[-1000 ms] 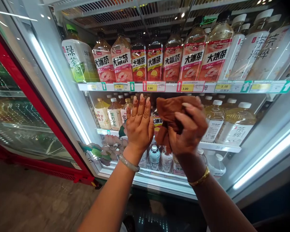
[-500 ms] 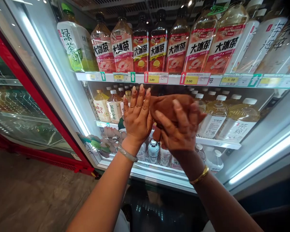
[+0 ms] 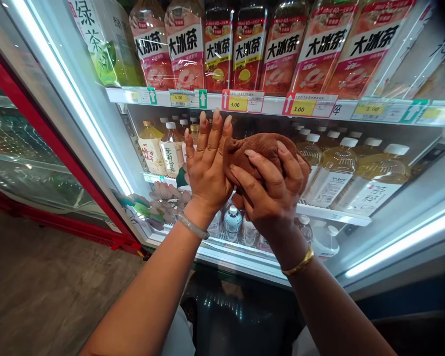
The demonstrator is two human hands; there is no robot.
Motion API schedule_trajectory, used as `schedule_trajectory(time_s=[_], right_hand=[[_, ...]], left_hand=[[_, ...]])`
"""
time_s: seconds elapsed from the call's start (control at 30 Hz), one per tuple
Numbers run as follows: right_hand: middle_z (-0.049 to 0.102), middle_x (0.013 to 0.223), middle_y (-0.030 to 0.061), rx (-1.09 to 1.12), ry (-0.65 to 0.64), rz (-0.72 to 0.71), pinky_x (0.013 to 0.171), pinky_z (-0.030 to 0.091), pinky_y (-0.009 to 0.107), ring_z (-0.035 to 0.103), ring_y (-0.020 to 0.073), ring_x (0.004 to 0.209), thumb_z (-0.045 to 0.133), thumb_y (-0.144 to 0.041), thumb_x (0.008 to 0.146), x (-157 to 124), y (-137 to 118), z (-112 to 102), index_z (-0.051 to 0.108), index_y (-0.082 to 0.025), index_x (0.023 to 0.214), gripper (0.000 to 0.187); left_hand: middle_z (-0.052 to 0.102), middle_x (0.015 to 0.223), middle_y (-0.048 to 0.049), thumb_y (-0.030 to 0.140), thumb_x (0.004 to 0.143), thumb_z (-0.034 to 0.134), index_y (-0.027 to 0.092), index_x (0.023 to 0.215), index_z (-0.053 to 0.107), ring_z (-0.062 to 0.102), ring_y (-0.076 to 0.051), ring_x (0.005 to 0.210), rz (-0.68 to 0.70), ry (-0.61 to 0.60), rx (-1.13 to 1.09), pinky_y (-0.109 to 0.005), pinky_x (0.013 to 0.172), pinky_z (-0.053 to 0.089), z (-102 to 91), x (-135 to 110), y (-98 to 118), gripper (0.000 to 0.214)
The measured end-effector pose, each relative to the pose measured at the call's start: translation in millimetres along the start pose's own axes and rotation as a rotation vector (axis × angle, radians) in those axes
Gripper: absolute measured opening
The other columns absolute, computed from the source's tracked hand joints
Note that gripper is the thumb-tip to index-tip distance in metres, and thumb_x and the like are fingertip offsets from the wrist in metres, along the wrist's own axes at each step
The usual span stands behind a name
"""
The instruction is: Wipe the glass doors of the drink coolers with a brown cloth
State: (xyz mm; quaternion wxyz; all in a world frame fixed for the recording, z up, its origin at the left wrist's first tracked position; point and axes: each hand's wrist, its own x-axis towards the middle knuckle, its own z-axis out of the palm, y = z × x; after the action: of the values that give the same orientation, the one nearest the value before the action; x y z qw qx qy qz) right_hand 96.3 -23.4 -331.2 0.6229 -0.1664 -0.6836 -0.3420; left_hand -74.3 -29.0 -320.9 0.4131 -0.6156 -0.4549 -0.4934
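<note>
My left hand [image 3: 205, 165] is raised flat against the glass door [image 3: 96, 148] of a drinks fridge, fingers stretched up and held together. Right beside it, my right hand [image 3: 272, 193] presses a bunched brown cloth [image 3: 257, 148] onto the glass, fingers wrapped over the cloth. The cloth touches the edge of my left hand. Behind the glass stand rows of tea bottles [image 3: 215, 47] on a shelf with price tags [image 3: 241, 103].
A lower shelf holds pale tea bottles [image 3: 359, 178] and small water bottles [image 3: 233, 223]. A lit strip [image 3: 70, 99] runs down the door frame on the left, another [image 3: 404, 242] at the right. A red-framed fridge [image 3: 29, 148] stands to the left. Wooden floor [image 3: 40, 296] lies below.
The cloth in my right hand has slid left across the glass until it meets my left hand. The view has tilted down and moved closer; my left hand stays flat on the glass.
</note>
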Motion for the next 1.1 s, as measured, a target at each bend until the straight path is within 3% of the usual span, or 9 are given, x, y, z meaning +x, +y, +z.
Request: schedule_trajectory(time_s=[0.13,0.23,0.3,0.47,0.57,0.7,0.8,0.97,1.1], right_hand=[[0.066,0.135,0.0060,-0.015,0.135,0.042,0.116,0.046,0.055,0.055,0.0306,0.137,0.061,-0.039,0.100,17,35,-15,0.077,-0.025,0.117,0.027],[0.067,0.135,0.0077,-0.064,0.230,0.111,0.119,0.042,0.056,0.054,0.0334,0.139,0.059,-0.039,0.099,18,40,-14,0.079,-0.023,0.116,0.030],[0.069,0.133,0.0059,-0.066,0.219,0.094,0.119,0.043,0.055,0.051,0.0330,0.143,0.061,-0.034,0.096,10,27,-7,0.078,-0.027,0.119,0.029],[0.073,0.129,0.0016,0.023,-0.003,0.001,0.123,0.038,0.048,0.048,0.0270,0.147,0.061,-0.034,0.099,-13,-3,-1,0.073,-0.032,0.126,0.030],[0.072,0.132,0.0022,0.017,-0.007,-0.007,0.121,0.040,0.048,0.050,0.0275,0.145,0.057,-0.034,0.100,-9,13,-12,0.074,-0.032,0.124,0.029],[0.068,0.135,0.0050,-0.074,0.121,0.110,0.117,0.045,0.053,0.052,0.0323,0.141,0.062,-0.033,0.097,5,40,-25,0.076,-0.030,0.119,0.026],[0.067,0.135,0.0063,-0.079,0.137,0.125,0.118,0.045,0.055,0.050,0.0333,0.143,0.062,-0.034,0.097,-1,33,-21,0.076,-0.028,0.119,0.026],[0.073,0.126,0.0010,-0.058,-0.008,0.037,0.120,0.042,0.049,0.051,0.0271,0.143,0.065,-0.037,0.098,-22,5,-14,0.073,-0.034,0.120,0.024],[0.070,0.131,0.0014,-0.041,-0.006,0.023,0.119,0.044,0.050,0.052,0.0275,0.142,0.059,-0.043,0.102,-13,25,-27,0.073,-0.032,0.118,0.024]], left_hand=[[0.028,0.175,-0.0003,0.034,0.109,0.028,0.031,0.170,0.014,0.010,-0.018,0.165,0.038,0.041,0.074,-0.046,0.137,0.004,-2.9,1,4,0.063],[0.025,0.175,-0.0022,0.028,0.108,0.033,0.029,0.170,0.014,0.008,-0.016,0.165,0.026,0.016,0.080,-0.044,0.138,0.004,-6.1,1,10,0.065],[0.023,0.176,-0.0026,0.029,0.108,0.035,0.030,0.170,0.012,0.008,-0.016,0.165,0.003,0.009,0.077,-0.044,0.138,0.004,-6.4,-1,14,0.067],[0.015,0.176,0.0007,0.033,0.108,0.036,0.030,0.171,0.009,0.010,-0.018,0.165,-0.058,0.025,0.083,-0.045,0.138,0.005,-0.2,-16,20,0.068],[0.013,0.176,0.0013,0.031,0.107,0.040,0.027,0.170,0.015,0.008,-0.019,0.165,-0.041,0.031,0.075,-0.039,0.138,0.001,2.6,-25,21,0.069],[0.022,0.174,-0.0054,0.027,0.106,0.043,0.023,0.169,0.020,0.009,-0.020,0.165,-0.022,-0.004,0.076,-0.045,0.137,-0.002,3.1,-33,24,0.068],[0.027,0.172,-0.0094,0.028,0.105,0.045,0.023,0.170,0.020,0.008,-0.020,0.165,0.026,-0.009,0.069,-0.048,0.136,-0.004,3.3,-35,27,0.069],[0.024,0.173,-0.0086,0.038,0.106,0.041,0.023,0.170,0.017,0.006,-0.019,0.165,0.023,-0.007,0.059,-0.047,0.136,-0.005,4.5,-34,27,0.070],[0.018,0.175,-0.0041,0.033,0.105,0.042,0.026,0.170,0.016,0.006,-0.019,0.165,0.028,-0.016,0.012,-0.046,0.136,-0.007,3.7,-32,25,0.070]])
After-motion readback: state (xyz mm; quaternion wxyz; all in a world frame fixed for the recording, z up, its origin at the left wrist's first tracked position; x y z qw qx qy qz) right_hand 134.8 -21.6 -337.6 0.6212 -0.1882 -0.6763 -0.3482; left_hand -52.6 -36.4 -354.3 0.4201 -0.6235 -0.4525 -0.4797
